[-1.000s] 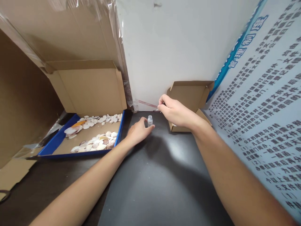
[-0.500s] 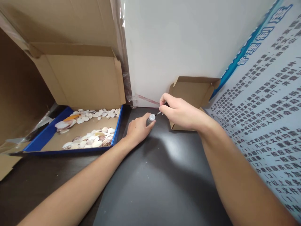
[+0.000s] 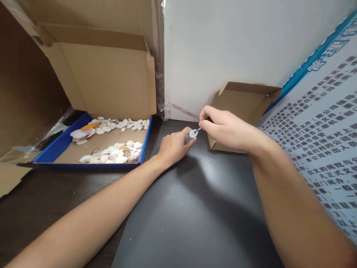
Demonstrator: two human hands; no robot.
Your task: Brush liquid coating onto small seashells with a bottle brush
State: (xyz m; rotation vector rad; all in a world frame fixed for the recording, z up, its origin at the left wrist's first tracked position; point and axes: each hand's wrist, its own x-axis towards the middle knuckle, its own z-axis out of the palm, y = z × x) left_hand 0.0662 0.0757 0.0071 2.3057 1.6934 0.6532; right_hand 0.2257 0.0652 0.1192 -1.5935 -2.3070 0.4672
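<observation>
My left hand [image 3: 175, 143] is wrapped round a small clear bottle [image 3: 190, 136] with a pale, shiny top, held upright on the dark mat [image 3: 167, 216]. Between the thumb and fingers of my right hand [image 3: 220, 126] is a thin stick-like tool [image 3: 198, 130]. Its tip reaches the bottle's mouth; I cannot tell how deep it goes. My fingers hide most of its handle. Behind my right hand stands an open small cardboard box [image 3: 237, 100].
To the left, an open blue-sided cardboard box [image 3: 92, 164] holds white and brown shells [image 3: 119, 152] in two groups, with an orange piece [image 3: 90, 126] among them. A white board [image 3: 223, 44] rises behind. A printed poster [image 3: 320, 149] stands at the right.
My right hand has brought the tool's tip from just beside the bottle onto its mouth. The view has shifted, so everything sits somewhat differently in the picture. My left hand keeps its hold.
</observation>
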